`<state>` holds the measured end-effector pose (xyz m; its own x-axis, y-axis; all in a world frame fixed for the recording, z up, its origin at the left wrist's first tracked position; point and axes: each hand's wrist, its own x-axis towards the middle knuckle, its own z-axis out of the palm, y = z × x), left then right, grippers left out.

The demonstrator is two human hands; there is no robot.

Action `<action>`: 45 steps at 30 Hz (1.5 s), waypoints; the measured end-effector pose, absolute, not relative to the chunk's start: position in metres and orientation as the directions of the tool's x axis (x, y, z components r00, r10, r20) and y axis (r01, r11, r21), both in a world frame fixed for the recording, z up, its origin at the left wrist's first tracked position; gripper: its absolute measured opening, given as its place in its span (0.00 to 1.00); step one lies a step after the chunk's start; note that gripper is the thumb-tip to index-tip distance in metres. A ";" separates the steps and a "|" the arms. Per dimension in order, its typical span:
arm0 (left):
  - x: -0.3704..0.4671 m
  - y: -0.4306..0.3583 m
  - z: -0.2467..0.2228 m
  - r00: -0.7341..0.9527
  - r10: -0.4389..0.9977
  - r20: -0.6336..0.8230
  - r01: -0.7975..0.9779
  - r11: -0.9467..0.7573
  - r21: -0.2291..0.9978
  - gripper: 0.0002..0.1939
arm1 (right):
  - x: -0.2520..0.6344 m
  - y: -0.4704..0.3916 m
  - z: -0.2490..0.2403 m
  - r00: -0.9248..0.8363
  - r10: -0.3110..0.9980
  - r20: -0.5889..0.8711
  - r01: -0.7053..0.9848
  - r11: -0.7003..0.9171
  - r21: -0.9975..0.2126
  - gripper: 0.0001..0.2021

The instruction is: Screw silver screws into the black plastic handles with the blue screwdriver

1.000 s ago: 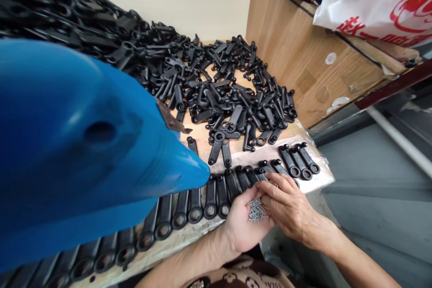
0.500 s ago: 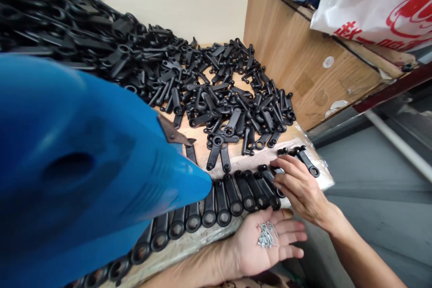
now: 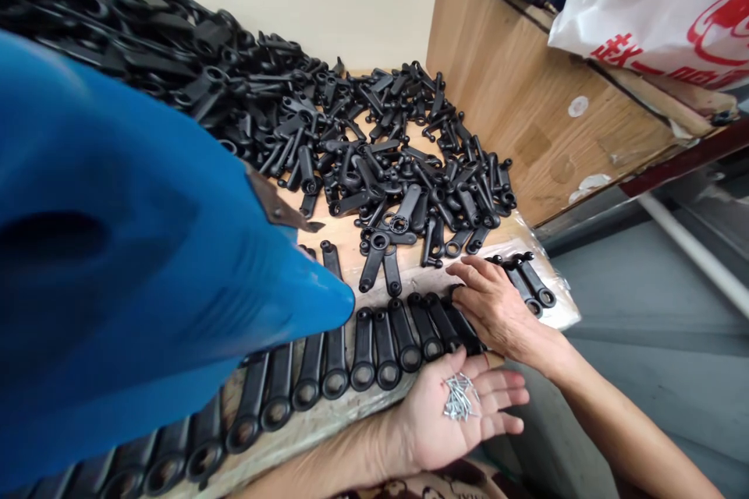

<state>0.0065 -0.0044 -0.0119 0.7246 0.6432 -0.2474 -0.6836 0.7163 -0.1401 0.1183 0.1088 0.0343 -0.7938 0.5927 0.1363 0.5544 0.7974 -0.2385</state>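
My left hand (image 3: 436,422) is palm up with fingers spread, holding a small heap of silvery screws (image 3: 461,396) in its palm. My right hand (image 3: 497,312) reaches over the right part of a row of black plastic crank handles (image 3: 408,339). Its fingers are bent, thumb and fingertips near the narrow end of one handle; what is pinched there, if anything, is hidden. The handles lie side by side, ring ends toward me. Two more handles (image 3: 535,282) show beyond my right hand, at the board's right end.
A large blue housing (image 3: 175,226) with a pointed nose covers the left side, close to the camera. Behind the row lies a big pile of loose black handles (image 3: 374,164). A wooden panel (image 3: 503,101) and a white plastic bag (image 3: 649,15) are at the right.
My right hand has moved left along the row, uncovering another handle at its right. My left hand stays nearly in place with the screws. The blue housing appears farther left.
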 end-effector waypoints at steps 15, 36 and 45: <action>0.006 0.002 0.007 0.680 0.671 -0.295 -0.732 0.645 -0.219 0.16 | 0.152 0.049 0.051 -0.883 0.467 0.054 0.405 0.814 -0.417 0.09; -0.006 -0.046 0.023 0.514 0.808 -0.286 -0.857 0.499 -0.131 0.17 | 0.130 0.024 0.049 -0.911 0.284 0.299 0.166 0.917 -0.363 0.10; -0.028 -0.044 0.012 0.414 0.860 -0.298 -0.899 0.438 0.016 0.23 | 0.109 0.097 0.042 -0.805 0.467 0.365 0.253 0.828 -0.500 0.08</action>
